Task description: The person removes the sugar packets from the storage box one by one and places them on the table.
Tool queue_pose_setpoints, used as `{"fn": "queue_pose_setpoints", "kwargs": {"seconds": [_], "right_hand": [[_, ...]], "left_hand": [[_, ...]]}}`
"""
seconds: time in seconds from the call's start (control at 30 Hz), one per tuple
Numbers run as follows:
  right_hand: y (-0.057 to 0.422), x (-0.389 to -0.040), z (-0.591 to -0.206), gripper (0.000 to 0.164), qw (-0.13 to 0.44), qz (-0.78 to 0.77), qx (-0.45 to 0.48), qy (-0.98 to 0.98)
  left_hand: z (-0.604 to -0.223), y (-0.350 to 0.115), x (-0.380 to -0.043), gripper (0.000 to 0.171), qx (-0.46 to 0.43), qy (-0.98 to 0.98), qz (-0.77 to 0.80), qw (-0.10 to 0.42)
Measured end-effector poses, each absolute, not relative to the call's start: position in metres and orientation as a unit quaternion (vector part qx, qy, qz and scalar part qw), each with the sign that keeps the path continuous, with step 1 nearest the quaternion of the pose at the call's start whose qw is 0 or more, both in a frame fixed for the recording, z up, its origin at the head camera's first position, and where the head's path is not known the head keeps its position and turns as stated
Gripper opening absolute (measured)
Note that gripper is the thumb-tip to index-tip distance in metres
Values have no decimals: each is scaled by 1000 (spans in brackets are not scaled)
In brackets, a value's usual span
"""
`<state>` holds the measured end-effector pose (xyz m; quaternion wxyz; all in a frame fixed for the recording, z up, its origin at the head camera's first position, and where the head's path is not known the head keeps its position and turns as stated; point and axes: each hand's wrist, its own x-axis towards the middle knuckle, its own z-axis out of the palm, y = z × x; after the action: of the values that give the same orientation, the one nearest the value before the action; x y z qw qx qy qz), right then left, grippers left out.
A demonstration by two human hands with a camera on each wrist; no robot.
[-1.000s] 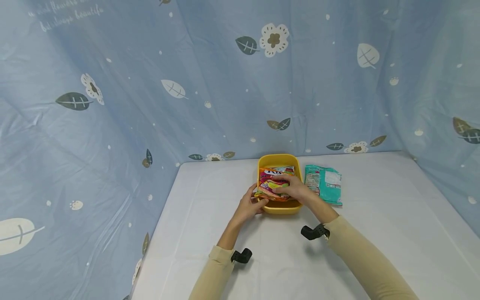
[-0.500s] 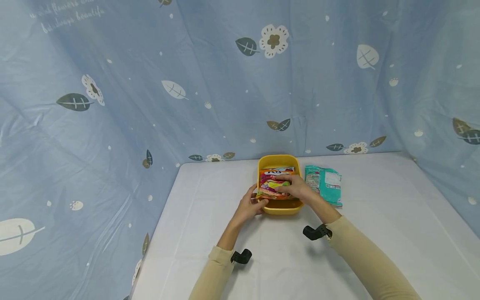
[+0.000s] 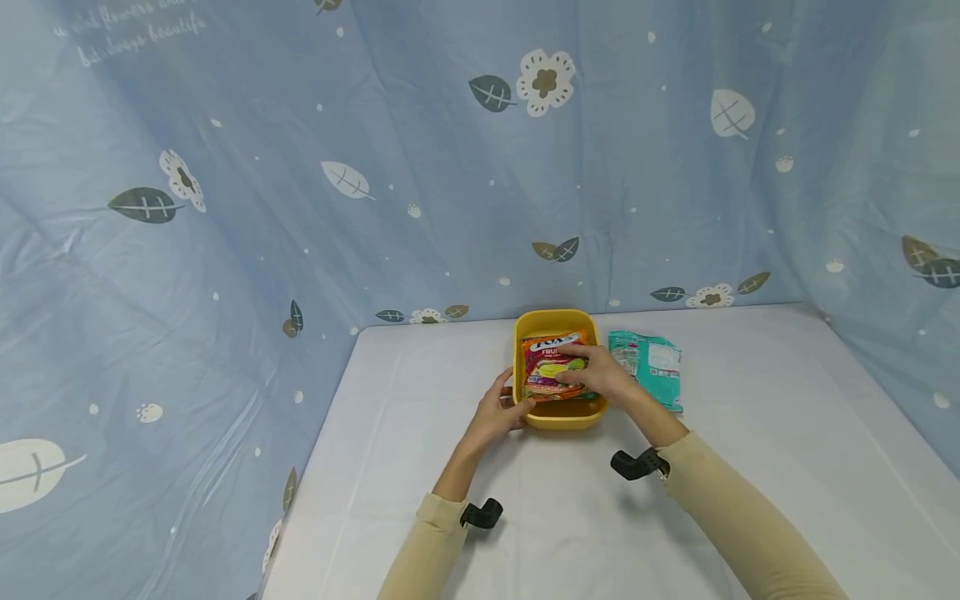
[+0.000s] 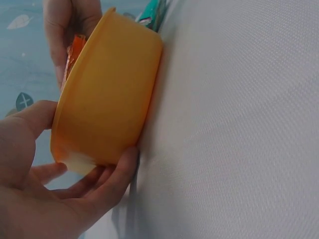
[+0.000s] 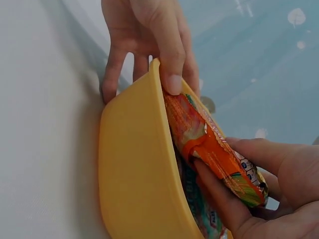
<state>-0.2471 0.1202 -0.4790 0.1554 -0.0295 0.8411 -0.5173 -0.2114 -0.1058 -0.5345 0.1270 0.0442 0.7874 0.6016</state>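
Observation:
A yellow plastic bin (image 3: 562,423) stands on the white table near the back. My left hand (image 3: 495,415) grips its near left corner, thumb over the rim and fingers around the outside wall, as the left wrist view shows. Inside, my right hand (image 3: 603,377) holds an orange bag of Fox's fruit candy (image 3: 542,379) by its right side. In the right wrist view the candy bag's edge leans along the bin's rim, with fingers below it and the thumb above. Beneath lies a teal packet (image 5: 199,206), mostly hidden by the bag and fingers.
Right beside the bin, a teal bag (image 3: 662,379) lies flat on the white table (image 3: 420,375). A blue curtain (image 3: 450,167) with leaves and flowers hangs behind and on both sides. Each wrist carries a small black camera (image 3: 483,513).
My right hand has shifted slightly right with the candy bag, whose left edge has come away from the bin's left rim into the bin. My left hand stays on the bin.

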Motion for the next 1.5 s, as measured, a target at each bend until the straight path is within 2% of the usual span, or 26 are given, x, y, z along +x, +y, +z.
{"fn": "queue_pose_setpoints", "kwargs": {"seconds": [0.4,0.57,0.77,1.23,1.5], "right_hand": [[126,-248,-477,59,131,-475,-35,869],[129,-248,-476,58,121,-473,-38,872],[130,-247,-473,56,115,-471,-39,874],[136,-244,-467,58,116,-475,-47,871],[141,-244,-462,59,113,-468,-50,875]], "left_hand": [[-499,-104,-194,76,41,785,602,136],[-512,-105,-203,79,35,781,606,146],[-533,-106,-212,79,36,790,598,131],[-536,-106,-213,80,35,790,598,128],[-500,-105,-196,76,43,782,605,143]]}}
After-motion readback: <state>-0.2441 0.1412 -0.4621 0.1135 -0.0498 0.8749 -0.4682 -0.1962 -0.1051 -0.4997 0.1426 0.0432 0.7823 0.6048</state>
